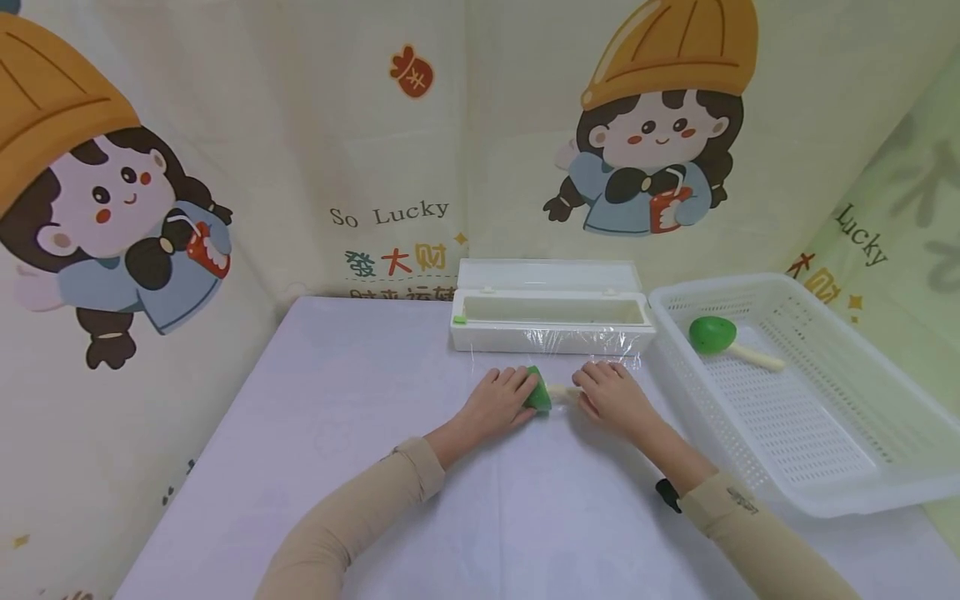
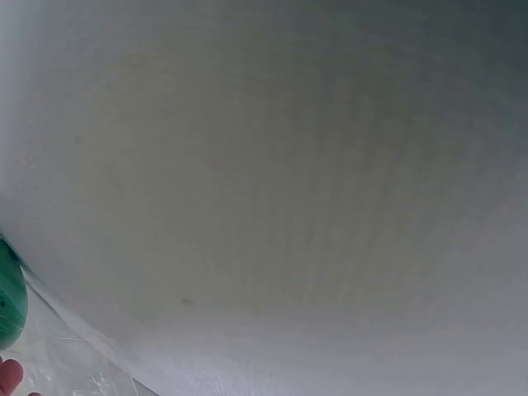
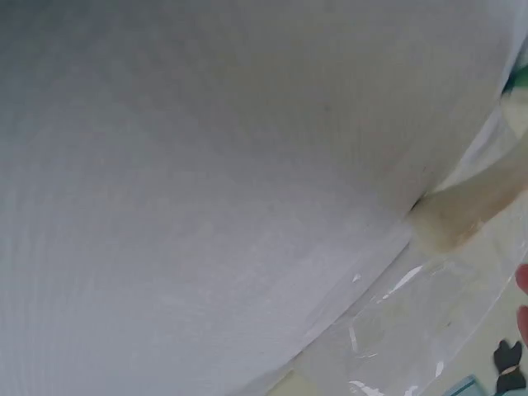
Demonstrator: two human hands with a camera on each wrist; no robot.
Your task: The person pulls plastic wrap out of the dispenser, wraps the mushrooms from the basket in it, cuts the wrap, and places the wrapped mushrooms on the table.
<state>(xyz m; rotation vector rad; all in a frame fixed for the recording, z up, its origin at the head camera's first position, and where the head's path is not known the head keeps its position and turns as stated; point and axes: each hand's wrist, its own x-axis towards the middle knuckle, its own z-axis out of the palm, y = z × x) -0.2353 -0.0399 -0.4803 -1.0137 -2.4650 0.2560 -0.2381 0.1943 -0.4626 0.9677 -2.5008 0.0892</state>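
A mushroom-shaped piece with a green cap and a cream stem lies on its side on clear cling film. My left hand holds the cap, its fingers bent over the far side. In the left wrist view the cap shows at the left edge, with fingertips close by. My right hand is over the stem's free end, fingers bent. The right wrist view shows the stem above the film, with fingertips beyond it; whether they pinch the film is hidden.
A white cling film box with its lid raised stands at the back, film hanging down its front. At the right, a white perforated basket holds another green-capped piece. A printed cloth hangs behind the white-covered table.
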